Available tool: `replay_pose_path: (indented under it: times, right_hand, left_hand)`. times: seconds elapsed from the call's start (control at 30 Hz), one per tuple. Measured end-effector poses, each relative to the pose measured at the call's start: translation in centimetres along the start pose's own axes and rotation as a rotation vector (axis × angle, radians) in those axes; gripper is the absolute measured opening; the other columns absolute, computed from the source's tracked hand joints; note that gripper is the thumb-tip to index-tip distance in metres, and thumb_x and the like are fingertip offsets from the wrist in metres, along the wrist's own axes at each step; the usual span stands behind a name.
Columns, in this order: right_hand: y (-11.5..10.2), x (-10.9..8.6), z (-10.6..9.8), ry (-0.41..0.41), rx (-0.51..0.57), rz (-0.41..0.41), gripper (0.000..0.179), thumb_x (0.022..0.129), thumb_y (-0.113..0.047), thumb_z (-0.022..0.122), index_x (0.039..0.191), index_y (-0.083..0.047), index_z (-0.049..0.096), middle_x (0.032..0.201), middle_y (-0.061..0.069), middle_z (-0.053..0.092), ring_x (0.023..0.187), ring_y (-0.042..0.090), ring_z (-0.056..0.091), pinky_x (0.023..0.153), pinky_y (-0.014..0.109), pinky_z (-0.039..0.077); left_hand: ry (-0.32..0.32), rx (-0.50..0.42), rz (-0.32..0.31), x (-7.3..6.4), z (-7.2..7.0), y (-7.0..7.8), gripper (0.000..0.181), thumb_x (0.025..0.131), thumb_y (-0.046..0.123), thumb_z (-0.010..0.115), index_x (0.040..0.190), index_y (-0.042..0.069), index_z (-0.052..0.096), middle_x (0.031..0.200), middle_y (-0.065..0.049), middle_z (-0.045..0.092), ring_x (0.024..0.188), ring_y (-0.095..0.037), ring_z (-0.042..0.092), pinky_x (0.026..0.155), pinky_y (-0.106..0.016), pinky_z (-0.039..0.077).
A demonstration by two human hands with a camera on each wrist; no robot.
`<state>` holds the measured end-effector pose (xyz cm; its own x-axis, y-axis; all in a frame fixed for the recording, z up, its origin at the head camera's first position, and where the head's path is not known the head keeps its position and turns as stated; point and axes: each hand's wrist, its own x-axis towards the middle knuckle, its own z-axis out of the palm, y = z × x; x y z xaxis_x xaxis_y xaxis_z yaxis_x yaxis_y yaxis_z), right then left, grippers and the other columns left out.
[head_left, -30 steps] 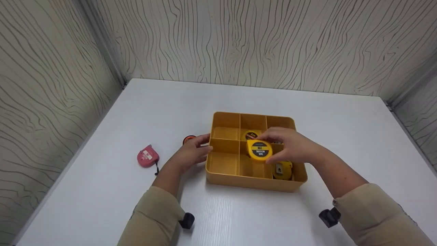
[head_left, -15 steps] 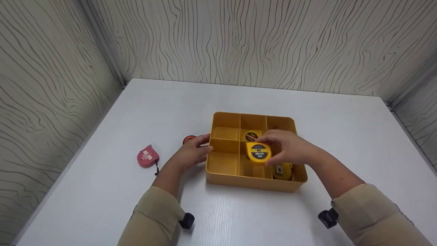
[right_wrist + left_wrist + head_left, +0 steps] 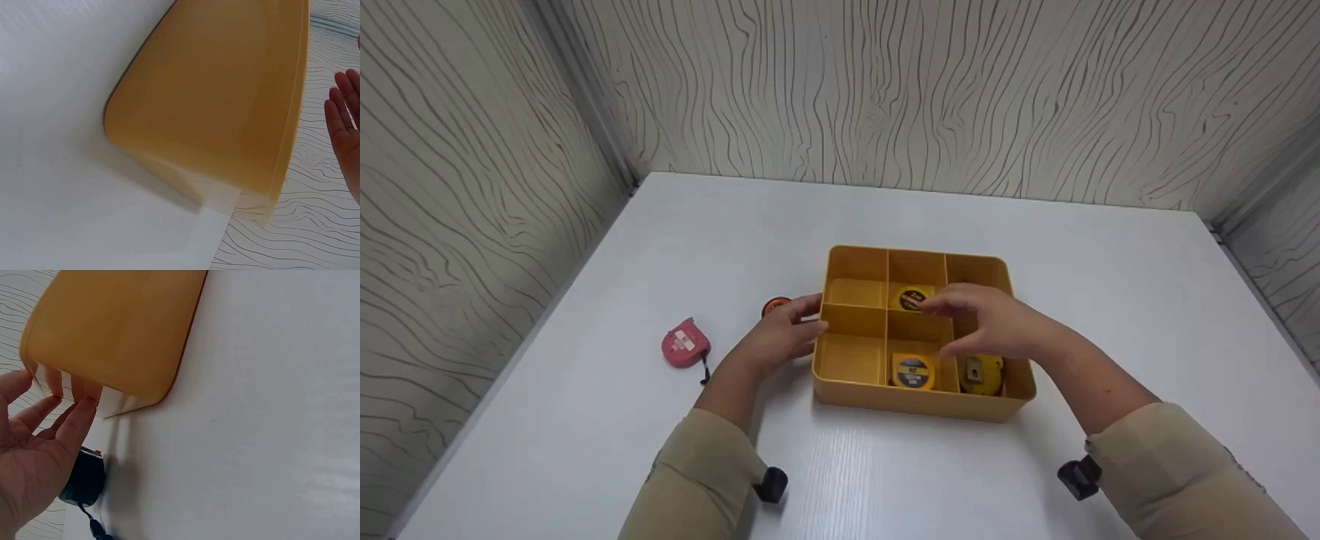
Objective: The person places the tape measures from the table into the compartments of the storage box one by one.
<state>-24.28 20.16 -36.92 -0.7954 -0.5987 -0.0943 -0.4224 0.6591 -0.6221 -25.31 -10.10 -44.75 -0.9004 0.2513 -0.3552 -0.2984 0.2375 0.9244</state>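
An amber box (image 3: 922, 405) with six compartments stands on the table. My left hand (image 3: 784, 337) rests its fingertips against the box's left wall, the thumb near the rim. Over the box's right half hovers my right hand (image 3: 997, 322), fingers apart and holding nothing. Below it, a yellow tape measure (image 3: 913, 372) lies in the front middle compartment. Another yellow tape measure (image 3: 913, 298) is in the back middle compartment, partly behind the right fingertips. The front right compartment holds a third yellow tape measure (image 3: 982, 375). The right hand hides most of the back right compartment.
A pink tape measure (image 3: 685, 345) with a black strap lies on the white table (image 3: 825, 465) to the left. Just behind the left hand is a dark tape measure (image 3: 84, 478) with an orange label. Wood-patterned panels (image 3: 877, 97) border the table.
The right hand has let go of the yellow tape measure, which has dropped into the front middle compartment. Its fingers have spread slightly. The left hand and the box have stayed put.
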Motion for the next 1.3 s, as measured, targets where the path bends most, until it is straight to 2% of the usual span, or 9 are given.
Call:
replay_pose_path:
  times: [0.3,0.5,0.73,0.97,1.3]
  right_hand:
    - [0.0,0.0,-0.2,-0.01,0.006,0.014,0.058,0.073,-0.036,0.075,0.124,-0.017,0.056,0.121,0.0,0.055,0.114,0.021,0.05,0.098,0.044,0.04]
    - [0.0,-0.1,-0.4,-0.004,0.081,0.042,0.055,0.072,-0.035,0.076,0.122,-0.021,0.057,0.121,0.0,0.055,0.116,0.024,0.05,0.099,0.044,0.038]
    - [0.6,-0.4,-1.2,0.043,0.079,0.031,0.054,0.074,-0.035,0.074,0.123,-0.019,0.056,0.117,-0.001,0.056,0.11,0.023,0.051,0.096,0.046,0.041]
    - [2.1,-0.9,-1.7,0.09,0.113,0.053,0.051,0.076,-0.027,0.074,0.123,-0.019,0.055,0.119,0.0,0.054,0.111,0.025,0.05,0.095,0.047,0.042]
    - [4.7,-2.1,-2.6,0.155,0.172,0.116,0.058,0.075,-0.035,0.074,0.125,-0.015,0.053,0.124,0.008,0.052,0.113,0.029,0.047,0.096,0.049,0.04]
  left_hand:
    - [-0.001,0.0,-0.001,-0.1,0.0,0.2,0.057,0.086,0.025,0.064,0.138,0.027,0.041,0.135,0.007,0.043,0.12,-0.014,0.047,0.091,-0.035,0.047]
    - [0.011,0.011,-0.016,-0.1,0.1,0.3,0.057,0.085,0.026,0.065,0.137,0.029,0.041,0.134,0.01,0.044,0.119,-0.013,0.047,0.091,-0.035,0.047]
    - [-0.035,-0.056,0.026,0.0,-0.1,0.1,0.059,0.087,0.021,0.063,0.14,0.021,0.038,0.138,0.002,0.04,0.121,-0.016,0.046,0.093,-0.036,0.046]
    - [-0.02,-0.037,0.006,-0.1,-0.1,0.2,0.059,0.086,0.023,0.064,0.139,0.024,0.039,0.137,0.005,0.042,0.119,-0.014,0.047,0.093,-0.035,0.046]
    - [-0.015,-0.035,-0.008,-0.3,-0.1,0.3,0.058,0.086,0.023,0.064,0.139,0.025,0.04,0.137,0.007,0.042,0.119,-0.013,0.047,0.092,-0.034,0.046]
